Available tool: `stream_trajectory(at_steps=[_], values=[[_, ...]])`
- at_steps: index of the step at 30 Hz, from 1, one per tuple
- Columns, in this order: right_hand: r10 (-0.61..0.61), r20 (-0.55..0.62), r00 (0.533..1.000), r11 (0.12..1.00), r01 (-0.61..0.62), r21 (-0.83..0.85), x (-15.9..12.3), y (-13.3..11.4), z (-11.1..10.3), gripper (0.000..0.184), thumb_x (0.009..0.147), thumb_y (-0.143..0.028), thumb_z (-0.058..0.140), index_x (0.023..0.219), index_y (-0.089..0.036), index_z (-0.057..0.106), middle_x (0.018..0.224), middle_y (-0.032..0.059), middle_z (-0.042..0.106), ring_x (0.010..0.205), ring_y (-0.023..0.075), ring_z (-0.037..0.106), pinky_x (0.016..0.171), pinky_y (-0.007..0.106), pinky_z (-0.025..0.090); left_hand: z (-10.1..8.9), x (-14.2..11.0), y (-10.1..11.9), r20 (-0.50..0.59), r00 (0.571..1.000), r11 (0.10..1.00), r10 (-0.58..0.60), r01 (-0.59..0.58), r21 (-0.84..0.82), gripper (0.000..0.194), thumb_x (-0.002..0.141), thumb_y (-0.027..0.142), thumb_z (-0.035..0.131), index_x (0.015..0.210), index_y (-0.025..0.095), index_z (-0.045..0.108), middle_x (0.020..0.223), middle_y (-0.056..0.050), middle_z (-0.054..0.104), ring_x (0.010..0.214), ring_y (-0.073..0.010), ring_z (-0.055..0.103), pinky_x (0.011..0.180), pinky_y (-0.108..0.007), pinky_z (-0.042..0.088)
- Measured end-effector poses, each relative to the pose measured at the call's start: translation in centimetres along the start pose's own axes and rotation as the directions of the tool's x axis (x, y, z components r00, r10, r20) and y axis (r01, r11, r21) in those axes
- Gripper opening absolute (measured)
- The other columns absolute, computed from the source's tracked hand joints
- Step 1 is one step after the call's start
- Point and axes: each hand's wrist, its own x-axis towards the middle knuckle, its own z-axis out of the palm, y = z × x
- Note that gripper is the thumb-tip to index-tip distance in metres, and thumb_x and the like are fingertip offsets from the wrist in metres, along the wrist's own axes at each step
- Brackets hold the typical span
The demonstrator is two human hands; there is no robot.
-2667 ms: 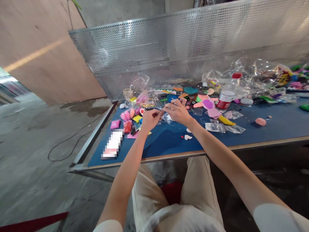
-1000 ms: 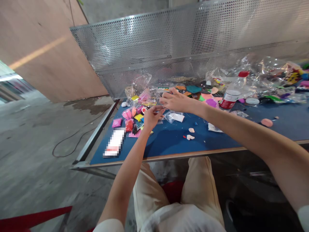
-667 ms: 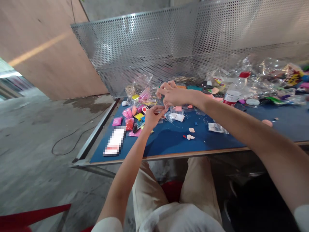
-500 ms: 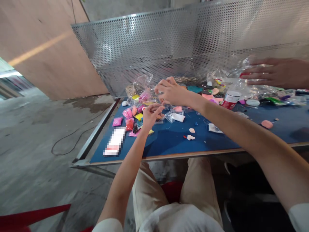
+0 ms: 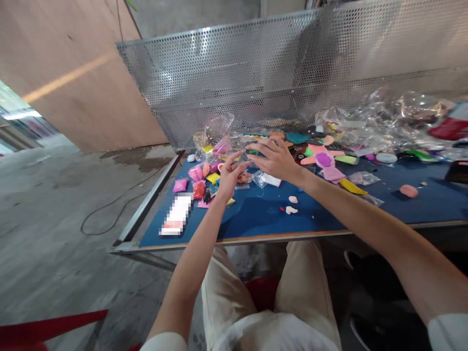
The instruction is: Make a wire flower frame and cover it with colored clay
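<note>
Seeing one perforated metal panel [image 5: 234,73] behind one blue table [image 5: 256,224]. Counting two hands above the table, near each other: left hand [image 5: 230,176], fingers partly spread; right hand [image 5: 274,158], fingers fanned and bent. Can't tell whether pinching anything small with either. Finding one brown packet [image 5: 243,179] just below the fingers, one white packet [image 5: 271,180] beneath the right hand, both on the table. Too many clear bags [image 5: 387,122] toward the right to count, overlapping, hiding whatever sits underneath. Also got one blurred-out white rectangle [image 5: 176,214] at front left, one salmon shape with a purple flower [image 5: 324,159], one yellow piece [image 5: 353,186], one pink packet [image 5: 180,185], one red packet [image 5: 198,189], one pink lump [image 5: 408,191]. Ending with two pale bits [image 5: 293,199] and one red bit [image 5: 282,209] up front. Losing part of the middle clutter behind right hand and forearm.
</note>
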Motion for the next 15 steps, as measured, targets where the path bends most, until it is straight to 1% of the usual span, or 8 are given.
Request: stream_trajectory(at_steps=[4, 8, 10, 13, 15], values=[[-0.017, -0.001, 1.000, 1.000, 0.017, -0.003, -0.4, 0.4, 0.8, 0.035, 0.103, -0.024, 0.048, 0.130, -0.028, 0.071, 0.140, 0.0089, 0.068, 0.125, 0.0277, 0.052, 0.105, 0.047, 0.033, 0.0, 0.2, -0.2, 0.029, 0.999, 0.999, 0.039, -0.040, 0.012, 0.063, 0.083, 0.052, 0.079, 0.138, 0.027, 0.063, 0.106, -0.006, 0.082, 0.066, -0.0146, 0.074, 0.059, -0.026, 0.060], [-0.052, 0.018, 0.998, 0.999, 0.052, -0.006, -0.2, 1.1, 1.2, 0.033, 0.103, -0.026, 0.049, 0.128, -0.030, 0.070, 0.141, 0.0077, 0.066, 0.128, 0.0277, 0.049, 0.108, 0.049, 0.031, -0.2, 0.2, -0.3, 0.065, 0.995, 0.998, 0.070, -0.070, -0.003, 0.064, 0.084, 0.051, 0.078, 0.142, 0.029, 0.064, 0.107, -0.006, 0.082, 0.068, -0.0147, 0.074, 0.060, -0.026, 0.059], [-0.067, 0.038, 0.997, 0.998, 0.068, -0.008, 0.0, 1.3, 1.1, 0.030, 0.102, -0.027, 0.052, 0.124, -0.031, 0.071, 0.142, 0.0070, 0.064, 0.130, 0.0289, 0.046, 0.110, 0.051, 0.030, -0.2, 0.2, -0.4, 0.068, 0.995, 0.997, 0.071, -0.071, 0.003, 0.064, 0.085, 0.051, 0.078, 0.144, 0.029, 0.064, 0.106, -0.006, 0.081, 0.068, -0.0146, 0.074, 0.061, -0.026, 0.059], [-0.081, 0.065, 0.995, 0.997, 0.082, -0.005, 0.5, 1.6, 1.0, 0.023, 0.100, -0.029, 0.055, 0.112, -0.030, 0.074, 0.143, 0.0062, 0.061, 0.134, 0.0312, 0.039, 0.112, 0.055, 0.026, -0.3, 0.0, -0.4, 0.089, 0.995, 0.998, 0.049, -0.053, 0.043, 0.065, 0.085, 0.051, 0.078, 0.144, 0.029, 0.063, 0.102, -0.004, 0.081, 0.069, -0.0141, 0.074, 0.063, -0.026, 0.059], [-0.102, 0.089, 0.991, 0.995, 0.102, 0.002, 0.9, 1.7, 0.9, 0.022, 0.100, -0.029, 0.054, 0.104, -0.028, 0.075, 0.143, 0.0063, 0.061, 0.134, 0.0317, 0.037, 0.112, 0.056, 0.024, -0.3, -0.1, -0.2, 0.114, 0.992, 0.997, 0.048, -0.054, 0.050, 0.068, 0.083, 0.052, 0.079, 0.144, 0.028, 0.064, 0.098, -0.004, 0.081, 0.068, -0.0138, 0.074, 0.063, -0.025, 0.058]])
